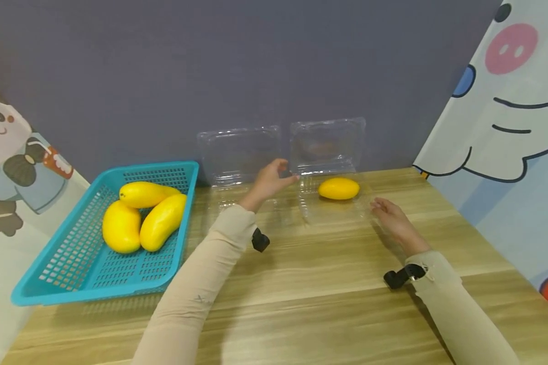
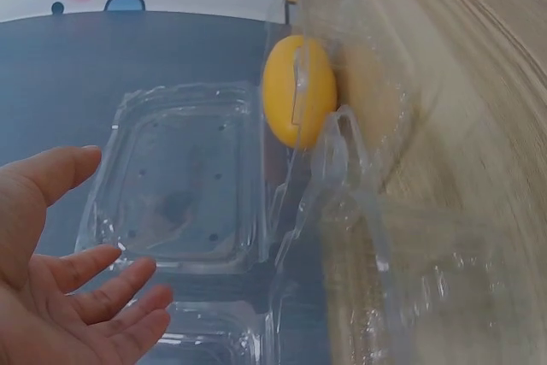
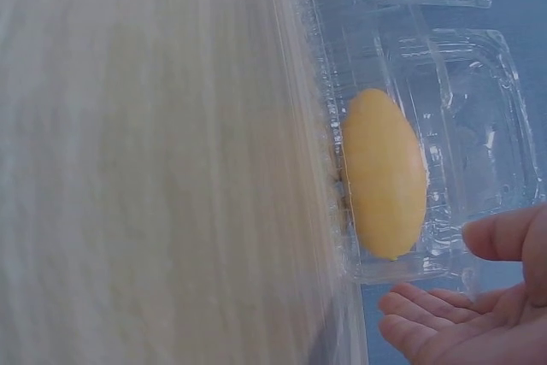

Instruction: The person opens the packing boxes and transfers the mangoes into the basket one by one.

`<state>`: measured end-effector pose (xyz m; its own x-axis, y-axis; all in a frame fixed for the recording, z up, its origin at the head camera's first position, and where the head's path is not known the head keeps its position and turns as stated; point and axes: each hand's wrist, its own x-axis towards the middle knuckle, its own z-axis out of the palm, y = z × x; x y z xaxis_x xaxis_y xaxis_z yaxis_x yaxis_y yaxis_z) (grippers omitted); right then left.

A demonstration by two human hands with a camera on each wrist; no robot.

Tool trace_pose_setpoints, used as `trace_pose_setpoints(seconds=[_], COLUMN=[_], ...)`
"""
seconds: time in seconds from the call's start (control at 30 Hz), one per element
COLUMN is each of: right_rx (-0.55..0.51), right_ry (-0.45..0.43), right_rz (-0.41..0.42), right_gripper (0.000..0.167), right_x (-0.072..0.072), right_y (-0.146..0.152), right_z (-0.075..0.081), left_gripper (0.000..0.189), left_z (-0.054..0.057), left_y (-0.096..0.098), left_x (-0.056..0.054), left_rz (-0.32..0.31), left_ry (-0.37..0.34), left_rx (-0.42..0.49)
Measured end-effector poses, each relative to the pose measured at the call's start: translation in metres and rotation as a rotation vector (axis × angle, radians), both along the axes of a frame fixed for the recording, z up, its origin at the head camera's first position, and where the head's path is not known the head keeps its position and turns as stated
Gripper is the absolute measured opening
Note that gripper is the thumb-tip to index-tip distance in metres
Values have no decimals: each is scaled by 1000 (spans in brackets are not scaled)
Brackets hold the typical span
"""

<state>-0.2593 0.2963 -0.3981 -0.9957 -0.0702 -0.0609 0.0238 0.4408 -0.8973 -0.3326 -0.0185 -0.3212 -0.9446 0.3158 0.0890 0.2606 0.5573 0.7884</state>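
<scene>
A yellow mango (image 1: pixel 339 188) lies in the base of the right transparent plastic clamshell box (image 1: pixel 327 144), whose lid stands raised at the back. Between this box and a second, similar box (image 1: pixel 239 152) hovers my left hand (image 1: pixel 270 181), fingers spread and thumb apart, holding nothing. In the left wrist view its fingers (image 2: pixel 111 297) overlap a raised lid. My right hand (image 1: pixel 395 221) is beside the right wall of the mango's box, fingertips right at its edge. The right wrist view shows that hand's fingers (image 3: pixel 427 314) extended, palm turned up, nothing in them.
On the left of the wooden table (image 1: pixel 310 304) stands a blue-green plastic basket (image 1: pixel 82 294) with three mangoes (image 1: pixel 121 228) in it. A grey wall (image 1: pixel 255 61) rises right behind the boxes. Cartoon-printed panels (image 1: pixel 507 126) flank the table.
</scene>
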Motion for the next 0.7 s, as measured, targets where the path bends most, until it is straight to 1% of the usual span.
trace_pose_setpoints(seconds=[0.13,0.3,0.43,0.57,0.7], right_rx=[10,3,-1,-3,-2], right_ry=[-4,-10,-20,-19,-16], right_rz=[-6,-4,2,2,1], right_gripper=[59,58,58,59,58], right_x=[-1,-1,-1,-1,-2], right_y=[-2,-2,-2,-1,-1], right_z=[2,1,1,1,1], left_gripper=[69,68,66,66,64], left_z=[-4,-11,-18,-25,-28], left_y=[7,20,29,37,44], left_x=[-4,-3,-3,-5,-2], left_rz=[-18,-56,-68,-76,-88], left_ry=[1,-15,7,6,-13], left_rx=[-7,-11,-25,4,26])
